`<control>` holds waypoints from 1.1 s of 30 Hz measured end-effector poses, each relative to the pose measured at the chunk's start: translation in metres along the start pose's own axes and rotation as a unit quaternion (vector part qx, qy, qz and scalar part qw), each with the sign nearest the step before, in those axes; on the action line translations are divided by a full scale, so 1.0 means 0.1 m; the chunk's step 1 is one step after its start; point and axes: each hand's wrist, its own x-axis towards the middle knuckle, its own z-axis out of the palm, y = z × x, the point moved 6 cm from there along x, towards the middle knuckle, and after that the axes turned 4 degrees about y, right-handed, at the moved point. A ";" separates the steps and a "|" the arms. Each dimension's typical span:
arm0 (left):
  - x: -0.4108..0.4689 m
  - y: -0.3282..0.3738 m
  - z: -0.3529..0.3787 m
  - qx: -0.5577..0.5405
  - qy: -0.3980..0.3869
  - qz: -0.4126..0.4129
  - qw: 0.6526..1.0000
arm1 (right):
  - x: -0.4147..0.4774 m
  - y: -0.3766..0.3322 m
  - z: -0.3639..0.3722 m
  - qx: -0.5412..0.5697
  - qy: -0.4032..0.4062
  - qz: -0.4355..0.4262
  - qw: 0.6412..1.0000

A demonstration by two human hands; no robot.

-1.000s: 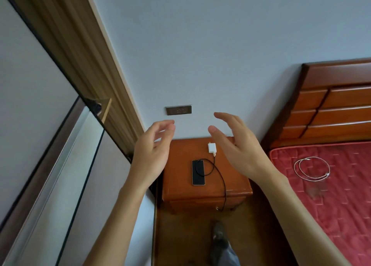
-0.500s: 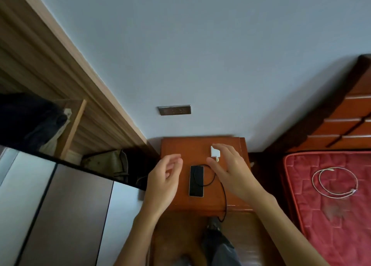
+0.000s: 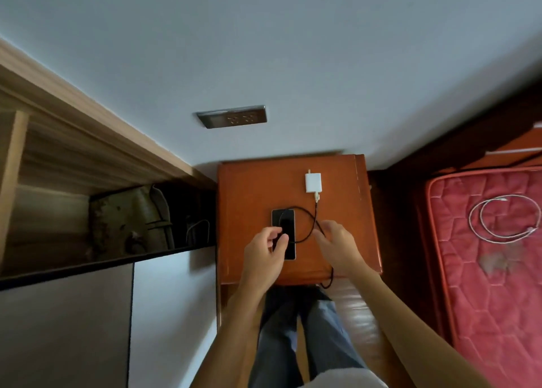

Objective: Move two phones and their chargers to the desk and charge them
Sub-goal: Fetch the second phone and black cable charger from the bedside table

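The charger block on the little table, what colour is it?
The charger block is white, with a black cable attached; the head view shows it best.

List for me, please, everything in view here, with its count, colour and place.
nightstand: 1, orange-brown wood, against the wall
phone: 1, black, flat on the nightstand
charger plug: 1, white, on the nightstand beyond the phone
black cable: 1, runs from the plug, loops over the phone, hangs off the front edge
wall socket: 1, grey, above the nightstand
mattress: 1, red, right
white cable: 1, coiled on the mattress
wardrobe: 1, light wood, left
bag: 1, olive, inside the wardrobe
legs: 2, blue trousers, bottom
left grip: 1, bare hand, fingers curled at the phone
right grip: 1, bare hand, over the black cable
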 end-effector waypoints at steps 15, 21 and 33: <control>0.84 -0.72 0.30 0.039 0.000 -0.020 0.999 | 1.28 0.83 0.97 -0.107 0.015 0.164 0.981; 0.92 -0.73 0.43 0.025 -0.044 -0.004 0.999 | 1.43 1.02 1.07 -0.090 0.009 0.153 0.984; 0.50 0.20 0.07 0.017 -0.028 0.126 0.991 | 0.57 0.06 0.06 0.147 0.067 -0.012 0.987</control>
